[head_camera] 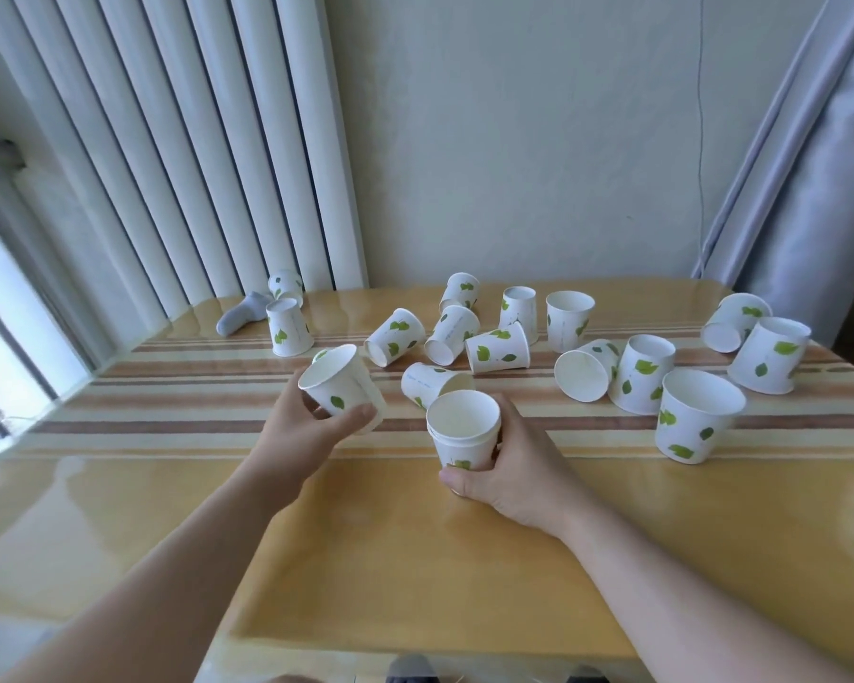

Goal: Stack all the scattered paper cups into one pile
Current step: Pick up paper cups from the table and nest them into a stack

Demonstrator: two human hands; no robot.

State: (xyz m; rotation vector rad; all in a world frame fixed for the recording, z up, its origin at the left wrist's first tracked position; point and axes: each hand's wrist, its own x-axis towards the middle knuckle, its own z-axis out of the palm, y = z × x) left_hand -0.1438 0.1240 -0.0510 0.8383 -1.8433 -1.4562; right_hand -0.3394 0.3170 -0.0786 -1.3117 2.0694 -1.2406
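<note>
- Head view: the left hand (311,426) grips one paper cup (339,384), tilted with its mouth toward the camera, raised just left of centre.
- The right hand (509,473) is wrapped round a short stack (462,436) of nested cups, mouth up; two rims show. Whether its base touches the tabletop (415,559) cannot be told.
- A tipped cup (432,384) lies just behind the stack.
- Loose cups are scattered across the far half: several on their sides at centre (452,335), others inverted or upright.
- One upright cup (693,421) stands near right; two more (770,354) lie further right.
- A grey sock (240,315) lies at far left beside an inverted cup (288,327).
</note>
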